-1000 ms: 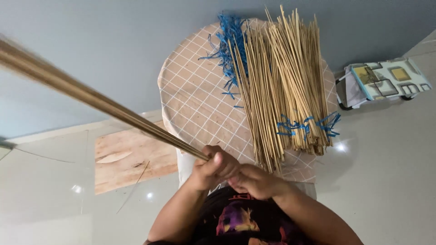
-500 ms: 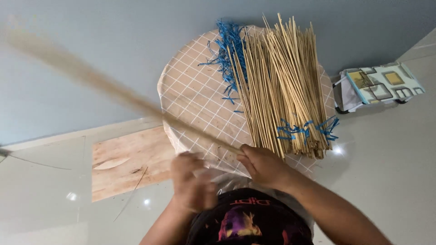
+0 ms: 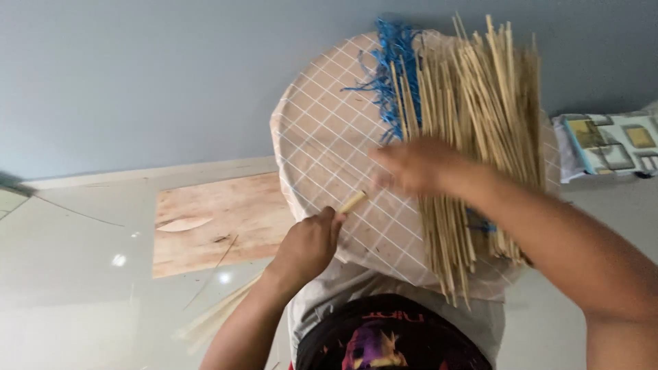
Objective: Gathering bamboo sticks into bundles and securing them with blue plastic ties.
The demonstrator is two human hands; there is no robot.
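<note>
The left hand (image 3: 308,245) is clenched on a stick (image 3: 353,201) whose end pokes out over the near edge of the round table (image 3: 322,137). The right hand (image 3: 411,164), blurred, reaches to the bundle (image 3: 480,123) lying right of it; whether it grips I cannot tell. A careless pull could drag loose sticks off the near edge to the floor (image 3: 82,288).

Round checked table (image 3: 322,144) under bamboo sticks (image 3: 473,123)

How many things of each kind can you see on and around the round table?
Round table with grid-pattern cover: 1
Bundle of bamboo sticks: 1
Blue string tangle: 1
Single stick in left hand: 1
Wooden board on floor: 1
Hands: 2, left, right
Total: 7
</note>
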